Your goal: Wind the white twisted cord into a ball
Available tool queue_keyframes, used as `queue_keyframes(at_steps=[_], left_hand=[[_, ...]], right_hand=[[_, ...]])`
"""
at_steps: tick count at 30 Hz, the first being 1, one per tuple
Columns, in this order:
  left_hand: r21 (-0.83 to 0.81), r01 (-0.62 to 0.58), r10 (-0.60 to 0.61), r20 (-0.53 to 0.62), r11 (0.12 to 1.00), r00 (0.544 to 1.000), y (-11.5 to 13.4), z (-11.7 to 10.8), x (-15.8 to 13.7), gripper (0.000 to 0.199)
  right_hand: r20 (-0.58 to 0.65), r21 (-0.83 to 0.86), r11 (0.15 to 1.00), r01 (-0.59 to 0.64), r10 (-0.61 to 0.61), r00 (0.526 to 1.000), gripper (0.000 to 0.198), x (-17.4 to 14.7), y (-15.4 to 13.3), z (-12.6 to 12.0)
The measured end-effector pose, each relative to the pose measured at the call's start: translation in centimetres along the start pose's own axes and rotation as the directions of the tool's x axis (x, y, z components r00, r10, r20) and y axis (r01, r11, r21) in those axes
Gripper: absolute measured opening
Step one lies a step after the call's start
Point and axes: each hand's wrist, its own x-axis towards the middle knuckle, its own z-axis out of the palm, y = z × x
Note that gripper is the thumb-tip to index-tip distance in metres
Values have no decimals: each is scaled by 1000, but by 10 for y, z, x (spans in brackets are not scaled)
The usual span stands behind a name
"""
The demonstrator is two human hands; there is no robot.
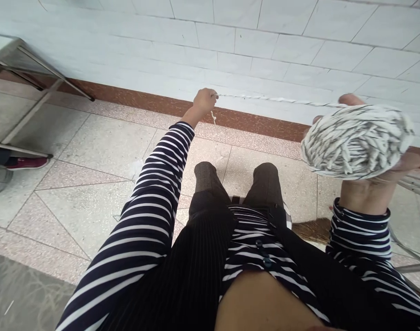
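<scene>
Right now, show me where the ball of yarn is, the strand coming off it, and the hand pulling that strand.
ball of yarn (pixel 356 140), head view, middle of the wound ball.
strand (pixel 275 99), head view, midway along the taut stretch.
left hand (pixel 204 100), head view, back of the closed fist.

Open floor (pixel 92 151) is left below and between the arms, while passage is barred ahead by the tiled wall (pixel 265 46), at chest height by the stretched strand (pixel 275 99), on the far left by metal table legs (pixel 30 92).
</scene>
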Motion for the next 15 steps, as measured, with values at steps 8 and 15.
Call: queue_keyframes(at_steps=[8,15], left_hand=[[-449,-180,377,400,875,836,35,74,-97,36],[-759,-97,455,278,644,846,72,95,-154,35]], right_hand=[[198,69,977,-203,186,962,70,52,52,19],[180,-25,950,-310,310,934,64,74,93,14]])
